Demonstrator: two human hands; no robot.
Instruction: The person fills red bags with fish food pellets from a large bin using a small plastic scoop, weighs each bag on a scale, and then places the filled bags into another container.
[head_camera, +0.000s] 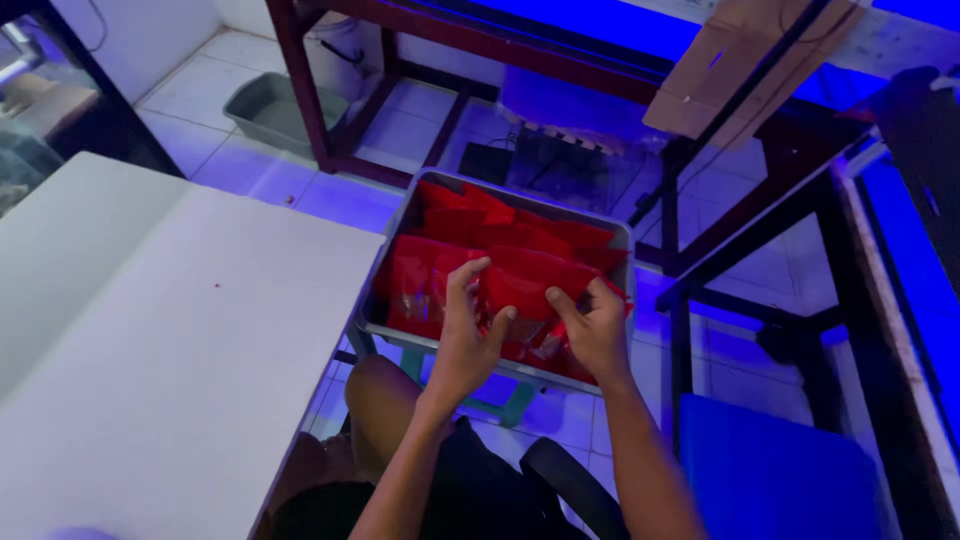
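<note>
the left hand (468, 335) has its fingers spread and curled over the top edge of a red packet (525, 283), thumb toward the middle, pinching that edge. the right hand (592, 330) meets it from the other side, fingers bent and gripping the same packet near its right end, so both hands grasp it together. the packet stands roughly upright at the near edge of a grey tub (385, 262), among more red packets (470, 215) that fill the tub from its near wall to its far wall, stacked on edge in rows. the tub rests on a small green stool (512, 402) just in front of the person's bare knee (378, 395). to the left of the tub, touching or nearly touching its left wall, is a white table (150, 350), its right edge running along beside the knee. beyond the tub's far wall stands a dark red metal frame (310, 90) on a tiled floor (205, 95), with a second grey tub (275, 108) on the floor by its left leg. a blue seat (770, 470) sits at the right, well apart from the hands.
</note>
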